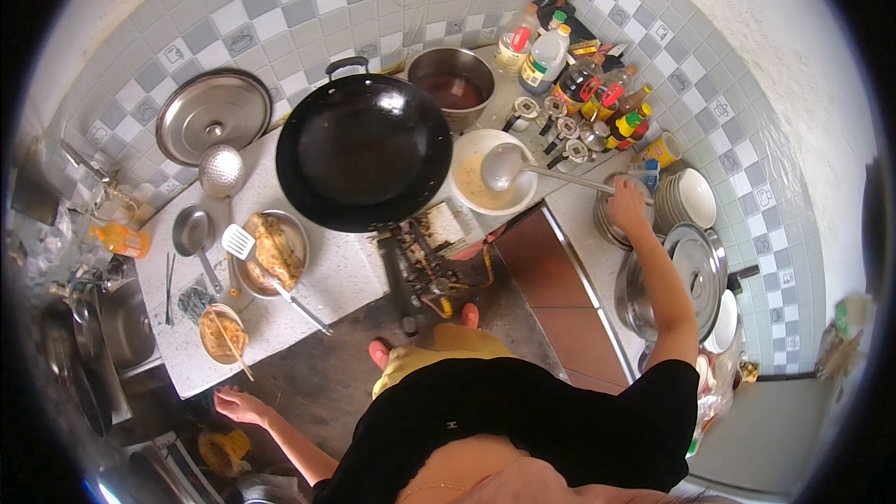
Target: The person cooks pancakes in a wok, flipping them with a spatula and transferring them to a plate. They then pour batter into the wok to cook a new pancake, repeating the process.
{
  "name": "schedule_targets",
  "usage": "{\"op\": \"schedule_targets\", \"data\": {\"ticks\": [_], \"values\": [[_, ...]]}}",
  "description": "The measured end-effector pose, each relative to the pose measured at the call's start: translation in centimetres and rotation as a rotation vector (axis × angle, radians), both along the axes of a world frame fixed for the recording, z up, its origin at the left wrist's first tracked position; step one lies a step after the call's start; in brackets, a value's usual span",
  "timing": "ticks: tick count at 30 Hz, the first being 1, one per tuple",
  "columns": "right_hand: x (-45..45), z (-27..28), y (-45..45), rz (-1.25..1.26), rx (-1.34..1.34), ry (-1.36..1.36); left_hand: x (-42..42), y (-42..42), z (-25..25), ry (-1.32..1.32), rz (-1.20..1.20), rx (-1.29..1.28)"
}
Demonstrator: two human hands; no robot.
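Observation:
My right hand (628, 204) grips the end of a long steel ladle (560, 176). The ladle's round head lies over a white bowl (465, 189) of pale, speckled liquid; whether it touches the liquid I cannot tell. Left of that bowl sits a large black wok (364, 154), its long handle towards me. My left hand (241, 406) hangs with nothing in it off the counter's near left corner. Closest to it is a small bowl of orange-brown food (225, 344) with chopsticks laid across. A steel bowl (305, 252) holds a browned piece of food and a slotted spatula (262, 266).
Behind the white bowl are a steel pot (451, 87) of dark liquid, seasoning jars (568, 129) and several bottles (546, 59). Stacked bowls (689, 199) and a lidded pot (640, 294) line the right counter. A skimmer (221, 171) and another ladle (193, 229) lie at left, near a sink (126, 325).

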State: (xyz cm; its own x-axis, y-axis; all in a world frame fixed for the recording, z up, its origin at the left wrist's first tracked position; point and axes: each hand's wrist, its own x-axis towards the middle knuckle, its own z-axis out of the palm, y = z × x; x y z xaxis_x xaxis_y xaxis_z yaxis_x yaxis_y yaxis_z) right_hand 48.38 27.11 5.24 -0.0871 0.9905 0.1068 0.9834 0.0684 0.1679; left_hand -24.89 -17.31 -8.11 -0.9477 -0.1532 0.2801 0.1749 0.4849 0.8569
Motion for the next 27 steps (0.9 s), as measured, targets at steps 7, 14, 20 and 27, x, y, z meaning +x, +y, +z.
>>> {"op": "schedule_targets", "data": {"ticks": [7, 14, 20, 27], "values": [[8.3, -5.1, 6.1, 0.289, -0.183, -0.290, 27.5, 16.1, 16.5, 0.547, -0.888, 0.163], [9.0, -6.7, 6.7, 0.418, -0.234, -0.157, 41.9, 31.5, 2.4, -1.002, -1.452, 0.242], [3.5, 1.9, 2.4, 0.406, -0.446, 0.151, 44.3, 41.5, -7.4, -1.369, -1.205, 0.182], [-0.3, -1.1, -1.5, 0.316, -0.477, 0.275, 44.1, 44.1, -9.0, -1.497, -1.200, 0.318]]}}
